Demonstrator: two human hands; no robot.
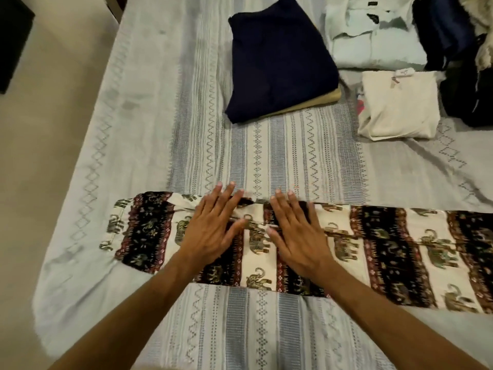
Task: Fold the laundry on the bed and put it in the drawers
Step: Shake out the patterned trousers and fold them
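A long elephant-print garment (386,247) in cream, black and red lies flat across the near part of the bed (280,156), running from left to the right edge of view. My left hand (213,225) lies flat on its middle with fingers straight and spread. My right hand (296,228) lies flat beside it, fingers straight, pressing the cloth. The two hands are a few centimetres apart.
Folded piles sit at the far side of the bed: a navy garment (277,62) on a beige one, a pale shirt (373,36), a cream piece (400,102), and dark clothes (458,49) at the right. Floor (53,102) lies left, with a dark object (13,41).
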